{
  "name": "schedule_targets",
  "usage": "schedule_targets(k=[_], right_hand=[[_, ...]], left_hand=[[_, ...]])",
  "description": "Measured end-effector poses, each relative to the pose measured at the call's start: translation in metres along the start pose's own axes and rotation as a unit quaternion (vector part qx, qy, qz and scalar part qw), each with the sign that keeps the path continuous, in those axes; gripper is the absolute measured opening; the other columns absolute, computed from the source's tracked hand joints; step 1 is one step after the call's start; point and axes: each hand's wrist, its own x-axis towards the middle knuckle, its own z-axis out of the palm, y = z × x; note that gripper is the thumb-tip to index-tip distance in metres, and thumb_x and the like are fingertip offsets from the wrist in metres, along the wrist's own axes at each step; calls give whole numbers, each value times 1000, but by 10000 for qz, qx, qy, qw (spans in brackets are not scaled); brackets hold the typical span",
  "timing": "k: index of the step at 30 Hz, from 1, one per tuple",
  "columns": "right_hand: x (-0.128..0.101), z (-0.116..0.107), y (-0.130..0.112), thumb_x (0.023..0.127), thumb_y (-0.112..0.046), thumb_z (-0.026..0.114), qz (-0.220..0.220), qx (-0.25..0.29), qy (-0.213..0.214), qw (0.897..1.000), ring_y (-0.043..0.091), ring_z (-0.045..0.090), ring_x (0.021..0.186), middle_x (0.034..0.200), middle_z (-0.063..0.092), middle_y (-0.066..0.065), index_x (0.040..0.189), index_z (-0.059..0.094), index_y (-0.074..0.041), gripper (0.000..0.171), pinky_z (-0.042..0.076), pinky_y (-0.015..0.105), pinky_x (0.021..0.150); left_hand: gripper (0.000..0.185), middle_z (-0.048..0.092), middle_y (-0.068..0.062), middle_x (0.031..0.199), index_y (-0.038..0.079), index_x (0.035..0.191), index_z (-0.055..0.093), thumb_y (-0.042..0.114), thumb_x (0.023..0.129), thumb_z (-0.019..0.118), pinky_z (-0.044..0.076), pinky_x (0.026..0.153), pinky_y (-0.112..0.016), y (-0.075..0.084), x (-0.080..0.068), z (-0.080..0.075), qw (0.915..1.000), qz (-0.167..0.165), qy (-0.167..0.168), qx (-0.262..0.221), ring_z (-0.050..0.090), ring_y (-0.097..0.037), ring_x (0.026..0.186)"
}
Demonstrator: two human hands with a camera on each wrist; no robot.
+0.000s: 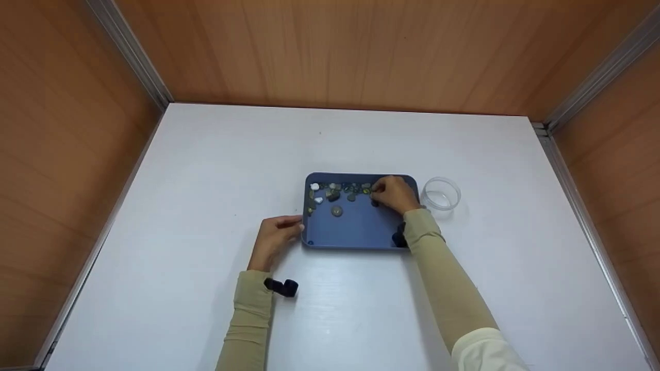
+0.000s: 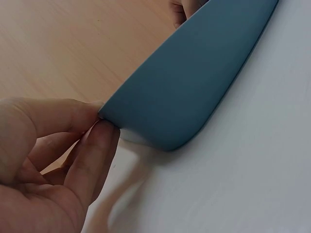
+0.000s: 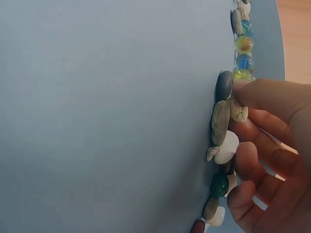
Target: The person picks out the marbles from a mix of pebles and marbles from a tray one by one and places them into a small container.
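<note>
A blue rectangular tray [image 1: 356,229] holds stones and glass marbles, mostly along its far and left sides. My left hand [image 1: 273,238] pinches the tray's left rim between thumb and fingers; in the left wrist view the tray's outer wall [image 2: 180,82] rises at a slant from the fingertips. Inside the far right corner is my right hand [image 1: 397,195]. In the right wrist view its thumb and a finger pinch a tan stone [image 3: 238,110]. Beside that lie a dark grey stone [image 3: 224,85], a long speckled stone [image 3: 220,122], a white stone [image 3: 227,147] and a green marble [image 3: 219,185].
A clear round plastic container [image 1: 442,194] stands just right of the tray on the white table [image 1: 206,170]. A round grey-brown stone [image 1: 336,211] lies apart toward the tray's middle, and a small dark marble [image 1: 310,242] sits in the near left corner. Wood-grain panels [image 1: 330,51] enclose the table.
</note>
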Motion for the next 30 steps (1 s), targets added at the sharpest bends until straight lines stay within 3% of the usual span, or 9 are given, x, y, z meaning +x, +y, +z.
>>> schedule_targets(k=[14,22,30], right_hand=[[-3,-3,0,86,-19,71,-79,182,-40,9998,22,66,84,98,72,12,103,72,-4,23,54,38,75],[-8,-9,2,89,-19,68,-25,500,-201,9985,19,63,70,91,71,11,107,70,-5,23,50,30,60],[-9,-15,1,89,-18,68,-297,370,1,9989,24,66,84,99,72,12,105,72,-4,21,53,38,73]], left_hand=[[28,68,-12,114,6,110,72,9,83,72,53,85,-29,-1,0,-1,10000,-31,-34,24,63,-19,100],[28,68,-13,114,5,111,71,8,83,72,55,84,-29,-2,2,-1,10000,-40,-59,41,65,-18,97],[29,68,-13,115,7,112,71,10,83,72,54,85,-31,0,2,-1,9998,-56,-64,165,64,-19,98]])
